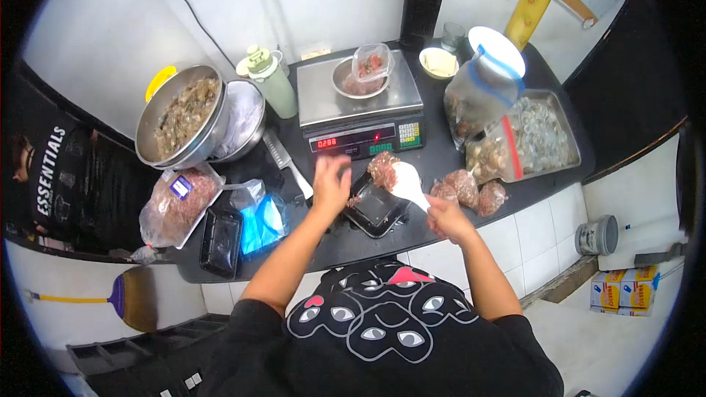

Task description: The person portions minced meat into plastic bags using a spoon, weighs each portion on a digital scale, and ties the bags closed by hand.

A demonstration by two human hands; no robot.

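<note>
My right hand [447,219] is wrapped around the handle of a white rice paddle [408,184], with a lump of ground meat [382,171] at its head. Below the paddle sits a black plastic tray [376,209] with some meat bits at its left edge. My left hand [332,184] hovers left of that tray, its fingers apart and slightly blurred, holding nothing I can see. In front of both hands stands a digital scale [312,114] reading 0.288. On it rests a metal bowl [342,92] of ground meat, with a clear plastic container [373,64] of reddish pieces over it.
At left are a large bowl of shrimp [187,114], a bagged meat pack [180,206], another black tray [220,242] and a knife [283,158]. Small meat bags [463,187], a zip bag [482,95] and a metal tray [562,121] stand right. A bottle [272,84] is beside the scale.
</note>
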